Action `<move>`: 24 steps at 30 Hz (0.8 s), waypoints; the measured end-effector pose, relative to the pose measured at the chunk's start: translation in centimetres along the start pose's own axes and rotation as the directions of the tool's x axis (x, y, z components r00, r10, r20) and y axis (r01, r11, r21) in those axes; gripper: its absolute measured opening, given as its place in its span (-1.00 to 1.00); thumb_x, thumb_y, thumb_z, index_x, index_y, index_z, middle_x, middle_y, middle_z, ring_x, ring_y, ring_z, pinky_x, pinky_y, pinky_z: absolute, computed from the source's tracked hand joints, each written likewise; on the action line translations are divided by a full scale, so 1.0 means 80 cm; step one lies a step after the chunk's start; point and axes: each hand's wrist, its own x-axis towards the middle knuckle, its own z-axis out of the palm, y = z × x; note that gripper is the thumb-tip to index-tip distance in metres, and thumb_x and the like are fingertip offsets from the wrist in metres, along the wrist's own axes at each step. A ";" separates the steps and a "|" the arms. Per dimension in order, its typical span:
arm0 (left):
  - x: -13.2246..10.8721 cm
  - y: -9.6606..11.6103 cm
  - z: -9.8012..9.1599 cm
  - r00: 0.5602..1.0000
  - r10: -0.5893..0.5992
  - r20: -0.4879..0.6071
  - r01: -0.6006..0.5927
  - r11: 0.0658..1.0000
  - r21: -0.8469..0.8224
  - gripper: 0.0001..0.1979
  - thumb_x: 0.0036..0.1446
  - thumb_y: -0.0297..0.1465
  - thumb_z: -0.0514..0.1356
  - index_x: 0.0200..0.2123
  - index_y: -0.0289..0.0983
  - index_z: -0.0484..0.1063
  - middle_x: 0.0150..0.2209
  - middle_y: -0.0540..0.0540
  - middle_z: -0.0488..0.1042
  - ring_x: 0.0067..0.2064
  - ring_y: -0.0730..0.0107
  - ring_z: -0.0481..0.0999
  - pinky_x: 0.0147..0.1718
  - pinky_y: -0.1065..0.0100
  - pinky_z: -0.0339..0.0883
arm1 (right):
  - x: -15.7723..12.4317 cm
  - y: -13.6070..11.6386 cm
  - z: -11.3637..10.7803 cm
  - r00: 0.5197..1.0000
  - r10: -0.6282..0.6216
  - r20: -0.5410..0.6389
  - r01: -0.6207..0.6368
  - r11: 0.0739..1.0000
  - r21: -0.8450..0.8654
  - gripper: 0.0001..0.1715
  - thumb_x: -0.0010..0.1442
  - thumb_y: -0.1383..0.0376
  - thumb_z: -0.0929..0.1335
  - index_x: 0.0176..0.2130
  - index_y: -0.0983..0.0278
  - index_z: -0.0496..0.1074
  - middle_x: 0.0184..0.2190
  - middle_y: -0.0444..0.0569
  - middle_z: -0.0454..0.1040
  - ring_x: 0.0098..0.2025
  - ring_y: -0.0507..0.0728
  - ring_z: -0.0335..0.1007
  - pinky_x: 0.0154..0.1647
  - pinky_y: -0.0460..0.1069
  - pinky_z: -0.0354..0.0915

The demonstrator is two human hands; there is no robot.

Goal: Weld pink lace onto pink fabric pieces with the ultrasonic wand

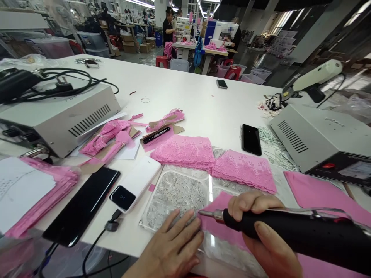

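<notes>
My right hand (262,231) is wrapped round a black hand-held cutting tool (290,231) whose metal tip (204,212) touches the edge of a pink fabric piece (220,227). My left hand (171,247) lies flat with fingers stretched out, pressing the fabric's left edge against a clear plastic plate (176,193) that covers grey lace. Two pink lace strips (185,152) (243,170) lie just beyond the plate.
A grey machine box (63,116) with cables stands at left, another (315,139) at right. A white power bank (136,183), black phones (82,204) (251,139), a black marker (156,135) and pink trim bundles (107,135) lie about. People work at far tables.
</notes>
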 end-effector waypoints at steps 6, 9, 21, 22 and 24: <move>-0.001 -0.019 0.005 0.990 0.119 -0.073 -0.113 0.990 0.086 -0.75 0.36 -0.44 0.08 0.02 -0.24 0.50 0.12 -0.07 0.50 0.33 0.22 0.23 0.37 0.08 -0.10 | 0.016 -0.009 -0.029 0.980 -0.100 -0.170 0.112 0.992 0.062 -0.86 0.14 0.23 0.39 -0.24 0.19 0.43 -0.35 -0.12 0.37 -0.47 0.03 0.36 -0.49 0.01 0.37; 0.007 -0.030 0.006 0.982 0.158 -0.103 -0.150 0.985 0.084 -0.74 0.36 -0.50 0.06 -0.01 -0.27 0.51 0.06 -0.09 0.54 0.33 0.21 0.23 0.37 0.09 -0.09 | 0.020 -0.024 -0.076 0.905 -0.227 -0.359 0.232 0.972 -0.027 -0.87 0.03 0.30 0.37 -0.32 0.24 0.45 -0.40 -0.11 0.37 -0.51 0.02 0.33 -0.48 0.00 0.34; 0.047 -0.026 0.009 0.986 0.166 0.014 -0.167 0.985 0.046 -0.72 0.38 -0.47 0.04 0.06 -0.33 0.46 0.11 -0.12 0.50 0.37 0.19 0.13 0.38 0.08 -0.16 | 0.008 -0.013 -0.104 0.868 -0.179 -0.462 0.194 0.981 -0.015 -0.88 0.09 0.33 0.36 -0.28 0.20 0.46 -0.35 -0.12 0.39 -0.45 0.03 0.38 -0.43 0.03 0.41; 0.046 -0.026 0.009 0.987 0.159 0.027 -0.160 0.986 0.047 -0.71 0.38 -0.47 0.04 0.07 -0.33 0.46 0.11 -0.12 0.50 0.37 0.20 0.13 0.38 0.09 -0.16 | 0.008 -0.012 -0.101 0.874 -0.173 -0.454 0.187 0.982 -0.015 -0.88 0.10 0.32 0.36 -0.28 0.20 0.45 -0.34 -0.12 0.38 -0.44 0.04 0.38 -0.43 0.03 0.41; 0.044 -0.026 0.008 0.988 0.151 0.045 -0.153 0.987 0.043 -0.71 0.38 -0.46 0.05 0.08 -0.33 0.45 0.13 -0.13 0.48 0.37 0.20 0.14 0.38 0.10 -0.14 | 0.009 -0.010 -0.098 0.883 -0.164 -0.440 0.173 0.985 -0.020 -0.89 0.12 0.31 0.37 -0.26 0.19 0.45 -0.33 -0.12 0.38 -0.43 0.04 0.38 -0.42 0.04 0.42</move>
